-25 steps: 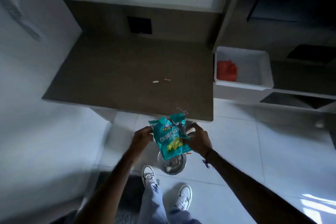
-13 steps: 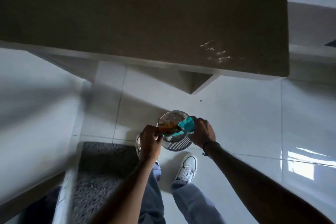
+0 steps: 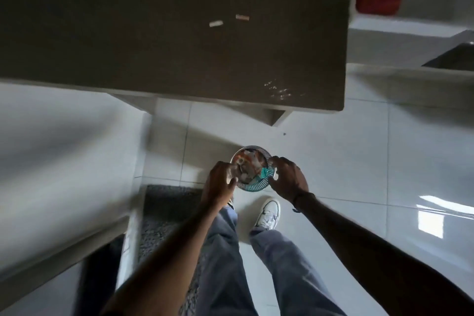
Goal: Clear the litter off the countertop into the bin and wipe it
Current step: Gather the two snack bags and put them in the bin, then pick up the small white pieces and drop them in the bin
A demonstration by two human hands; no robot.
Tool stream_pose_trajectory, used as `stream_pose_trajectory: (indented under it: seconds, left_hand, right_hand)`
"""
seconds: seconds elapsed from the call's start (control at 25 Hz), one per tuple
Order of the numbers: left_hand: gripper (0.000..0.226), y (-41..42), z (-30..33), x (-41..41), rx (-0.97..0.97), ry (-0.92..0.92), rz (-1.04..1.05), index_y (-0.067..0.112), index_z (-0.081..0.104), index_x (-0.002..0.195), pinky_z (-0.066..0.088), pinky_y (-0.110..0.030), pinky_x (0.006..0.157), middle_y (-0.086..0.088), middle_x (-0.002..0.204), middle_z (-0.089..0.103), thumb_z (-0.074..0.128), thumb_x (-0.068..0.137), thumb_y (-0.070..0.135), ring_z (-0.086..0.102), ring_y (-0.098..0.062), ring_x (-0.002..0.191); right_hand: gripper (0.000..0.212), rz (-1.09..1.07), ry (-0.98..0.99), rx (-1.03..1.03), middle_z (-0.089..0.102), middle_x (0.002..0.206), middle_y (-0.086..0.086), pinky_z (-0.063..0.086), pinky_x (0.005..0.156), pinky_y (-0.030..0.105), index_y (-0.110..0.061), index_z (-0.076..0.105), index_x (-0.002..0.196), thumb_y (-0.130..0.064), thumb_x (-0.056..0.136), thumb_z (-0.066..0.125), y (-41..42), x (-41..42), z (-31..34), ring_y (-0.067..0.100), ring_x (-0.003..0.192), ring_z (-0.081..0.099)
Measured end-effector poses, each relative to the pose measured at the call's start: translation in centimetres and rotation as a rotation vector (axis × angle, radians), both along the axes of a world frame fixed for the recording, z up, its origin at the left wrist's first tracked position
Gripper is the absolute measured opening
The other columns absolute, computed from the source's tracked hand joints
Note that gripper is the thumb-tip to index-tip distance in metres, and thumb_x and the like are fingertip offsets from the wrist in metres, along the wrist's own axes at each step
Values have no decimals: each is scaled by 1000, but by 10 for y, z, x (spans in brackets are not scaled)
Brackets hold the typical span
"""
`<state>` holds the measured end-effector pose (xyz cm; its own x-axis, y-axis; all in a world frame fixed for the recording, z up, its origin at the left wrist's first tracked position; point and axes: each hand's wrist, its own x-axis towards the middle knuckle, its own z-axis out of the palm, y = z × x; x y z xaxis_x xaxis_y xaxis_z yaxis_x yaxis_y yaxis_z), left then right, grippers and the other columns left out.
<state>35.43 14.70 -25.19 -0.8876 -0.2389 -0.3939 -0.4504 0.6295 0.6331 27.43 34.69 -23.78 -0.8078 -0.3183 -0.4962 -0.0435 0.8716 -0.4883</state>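
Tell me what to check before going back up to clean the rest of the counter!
1. Teal wrapper inside the bin: ok, it sits below the rim.
2. Left hand free of litter: cannot tell, its fingers are at the bin's rim.
3. Right hand free: cannot tell, it curls at the rim.
4. Countertop litter-free: not ok, two small scraps lie there.
5. Crumbs near the front corner: not ok, needs wiping.
6. Wiping cloth at hand: cannot tell, none identifiable.
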Motion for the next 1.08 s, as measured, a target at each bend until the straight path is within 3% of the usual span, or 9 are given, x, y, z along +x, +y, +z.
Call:
stream_pose_trajectory:
  seconds: [0.16, 0.28, 0.44, 0.68, 0.8, 0.92, 1.0, 1.08]
  left_hand:
    - [27, -7, 113, -24, -25, 178, -40, 9, 65, 109, 55, -32, 79, -12, 107, 68, 60, 88, 25, 66, -22, 94]
    - [22, -19, 167, -48, -20, 286, 58, 13, 64, 110, 53, -25, 73, -3, 108, 67, 62, 90, 22, 65, -14, 84]
    - [13, -46, 193, -97, -85, 396, 152, 19, 65, 102, 54, -31, 70, 3, 95, 67, 59, 90, 16, 61, -13, 72]
    - [16, -101, 188, -192, -211, 446, 17, 15, 64, 102, 54, -39, 84, -6, 103, 64, 60, 87, 13, 61, -23, 94]
    - [36, -120, 178, -232, -283, 373, -57, 12, 60, 119, 51, -40, 93, -12, 115, 61, 66, 83, 13, 58, -31, 106]
    - [48, -124, 172, -261, -312, 287, -107, 12, 55, 129, 51, -42, 94, -15, 122, 59, 68, 83, 13, 57, -34, 110]
    - [40, -123, 172, -274, -307, 294, -133, 14, 61, 122, 52, -42, 91, -13, 116, 60, 67, 82, 12, 58, -33, 107]
    - [22, -124, 171, -283, -267, 321, -153, 14, 70, 102, 55, -42, 84, -13, 104, 63, 66, 81, 9, 60, -32, 97]
  right_hand:
    - [30, 13, 130, -111, 73, 96, 0, 58, 68, 37, -22, 68, 105, -27, 75, 66, -7, -18, 107, 23, 81, 68]
    - [20, 13, 294, -194, 73, 89, -7, 57, 68, 32, -25, 70, 97, -27, 78, 64, -20, -47, 165, 14, 73, 66]
    - [22, 20, 494, -247, 76, 102, 2, 59, 74, 35, -18, 74, 95, -23, 77, 62, -53, -107, 205, 23, 90, 71]
    - [46, -7, 382, 39, 67, 120, 10, 50, 99, 42, -16, 64, 119, -23, 75, 51, -121, -218, 199, 33, 114, 61]
    - [44, 24, 365, 171, 63, 114, 14, 51, 93, 46, -14, 60, 117, -21, 74, 52, -151, -254, 186, 40, 111, 58]
    - [36, -34, 372, 161, 61, 119, 13, 49, 91, 47, -14, 65, 115, -20, 80, 61, -168, -266, 180, 39, 113, 56]
    - [24, -38, 396, 154, 62, 114, 12, 49, 89, 45, -16, 70, 105, -23, 84, 61, -173, -269, 176, 38, 111, 57]
    - [20, 0, 388, 147, 64, 107, 14, 50, 86, 44, -13, 73, 95, -22, 86, 58, -176, -271, 175, 39, 107, 59]
